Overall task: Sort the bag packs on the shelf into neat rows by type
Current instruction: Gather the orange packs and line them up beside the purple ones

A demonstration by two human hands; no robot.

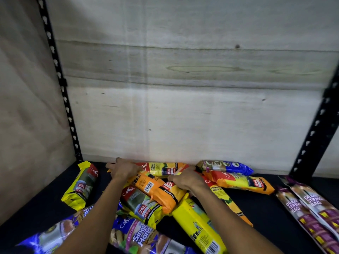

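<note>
The left hand (122, 169) is being laid palm down, fingers spread fairly wide, over the far end of an orange bag pack (159, 191) that is lying tilted on top of the heap in the middle of the black shelf (260, 202); whether the fingers are curling under that end cannot be told. The right hand (185, 178) is being pressed on the same orange pack near its "10L" label, fingers bent and narrowed around its edge, so the pack is being gripped between both hands. Beneath it, a yellow 25L pack (145, 208) with a red corner is being covered in part, and a plain yellow pack (200, 228) is lying beside the right forearm. Against the back wall (183, 116), a yellow-and-orange 60L pack (161, 168) is lying flat just behind the hands. To the right of it, a blue pack (225, 166) is resting on another orange 60L pack (242, 182). At the left, apart from the heap, a yellow 25L pack near the upright (80, 186) is lying alone beside the black slotted post (60, 85). Near the front edge, blue "Single Handle" packs (141, 235) are being crossed by the forearms. At the far right, two purple drawstring packs (310, 211) are lying side by side, touching, well apart from the heap.
</note>
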